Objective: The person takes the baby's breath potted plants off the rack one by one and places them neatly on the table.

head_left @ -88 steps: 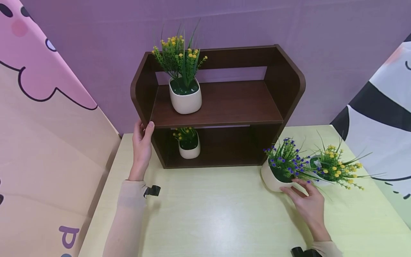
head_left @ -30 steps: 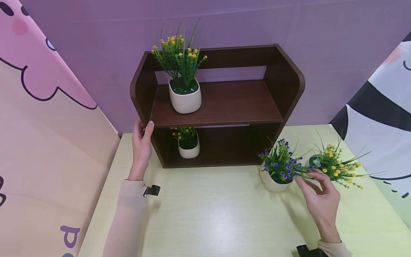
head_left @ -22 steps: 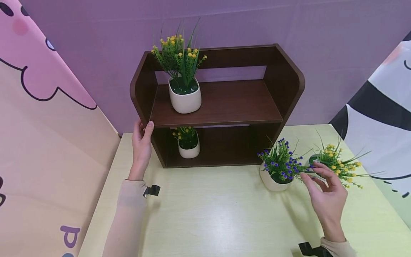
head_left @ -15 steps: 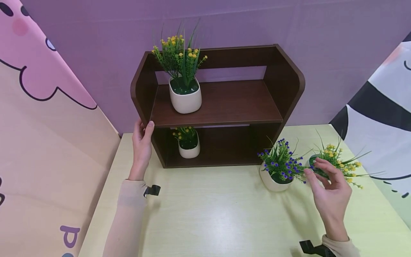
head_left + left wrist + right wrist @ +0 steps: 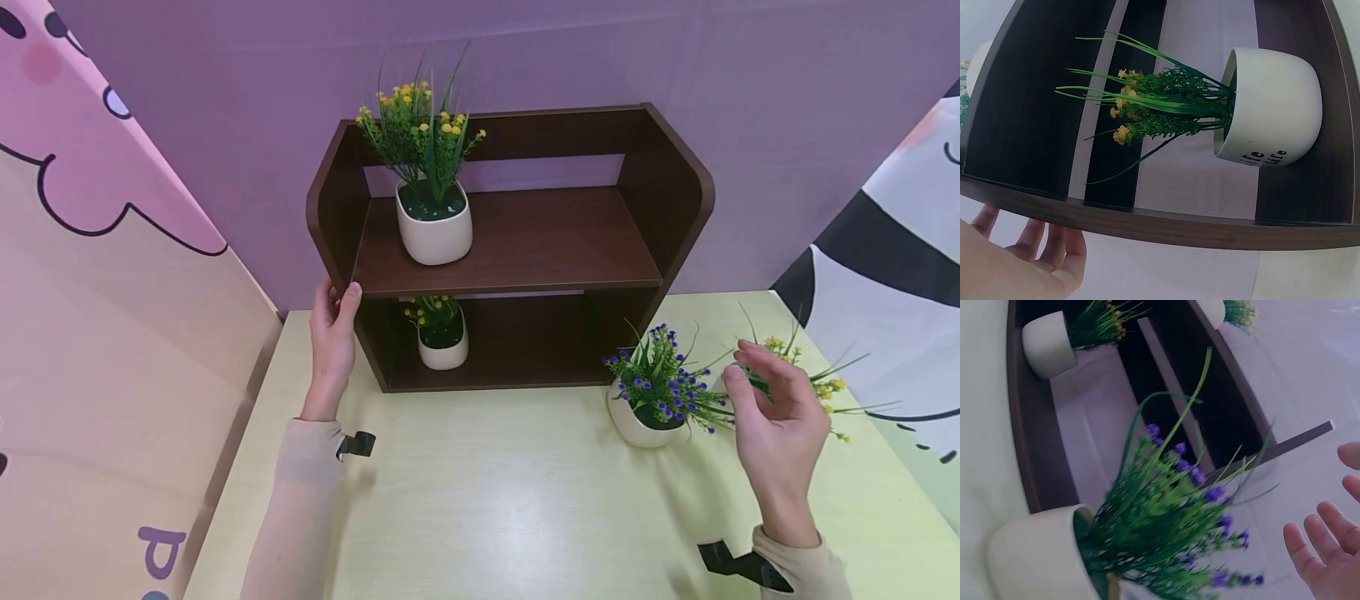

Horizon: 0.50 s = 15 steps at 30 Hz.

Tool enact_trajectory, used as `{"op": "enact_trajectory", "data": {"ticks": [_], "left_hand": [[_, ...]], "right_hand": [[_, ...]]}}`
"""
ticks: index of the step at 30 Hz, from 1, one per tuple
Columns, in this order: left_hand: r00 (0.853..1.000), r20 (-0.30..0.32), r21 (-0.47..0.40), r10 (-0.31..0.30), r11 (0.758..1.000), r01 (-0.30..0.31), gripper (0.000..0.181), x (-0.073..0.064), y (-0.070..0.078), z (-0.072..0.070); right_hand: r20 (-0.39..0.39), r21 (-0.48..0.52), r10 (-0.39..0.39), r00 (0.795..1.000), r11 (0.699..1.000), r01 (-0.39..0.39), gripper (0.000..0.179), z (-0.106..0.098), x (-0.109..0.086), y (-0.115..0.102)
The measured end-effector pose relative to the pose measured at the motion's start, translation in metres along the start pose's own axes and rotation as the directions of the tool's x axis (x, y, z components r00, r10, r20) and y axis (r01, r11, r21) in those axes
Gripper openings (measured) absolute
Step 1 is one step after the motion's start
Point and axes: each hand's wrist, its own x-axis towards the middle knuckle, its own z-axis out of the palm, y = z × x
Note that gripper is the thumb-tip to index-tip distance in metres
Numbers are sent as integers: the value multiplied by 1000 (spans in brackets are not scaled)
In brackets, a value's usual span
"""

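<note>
In the head view my left hand point(image 5: 332, 346) rests against the outer left side of the dark brown shelf point(image 5: 510, 242), thumb at its front edge. The left wrist view shows those fingers point(image 5: 1054, 244) on the outside of the panel. My right hand point(image 5: 783, 425), fingers loosely bent and holding nothing, is raised to the right of a purple-flowered potted plant point(image 5: 660, 392). It partly covers a yellow-flowered potted plant point(image 5: 828, 390) behind it, whose pot is mostly hidden. In the right wrist view the right hand point(image 5: 1329, 550) is apart from the purple-flowered plant.
One yellow-flowered potted plant point(image 5: 433, 225) stands on the upper shelf's left part, another point(image 5: 442, 346) on the lower level. The shelf stands at the back of a pale table point(image 5: 487, 483), before a purple backdrop point(image 5: 570, 58). Cartoon-printed panels flank the table.
My right hand has left the purple-flowered plant, moving right and up in front of the yellow-flowered one. The purple plant turned slightly and settled upright. The left hand has not moved.
</note>
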Motion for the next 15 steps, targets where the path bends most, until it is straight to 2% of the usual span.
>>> {"op": "enact_trajectory", "data": {"ticks": [3,4,7,11,15], "left_hand": [[1000,-4,-1,1,1000,-1,45,0,-1,0],[1000,-5,-1,1,1000,-1,45,0,-1,0],[1000,-6,1,0,1000,0,44,0,-1,-1],[1000,-7,4,-5,1000,5,44,0,1,0],[1000,-4,-3,-8,1000,8,45,-1,2,1]], "right_hand": [[1,43,-12,1000,999,12,32,6,5,-6],[-3,86,-12,1000,996,12,32,8,7,-7],[3,106,-20,1000,994,19,33,14,12,-12],[26,50,-25,999,998,23,35,20,19,-18],[50,51,0,999,999,-3,38,25,25,-21]]}}
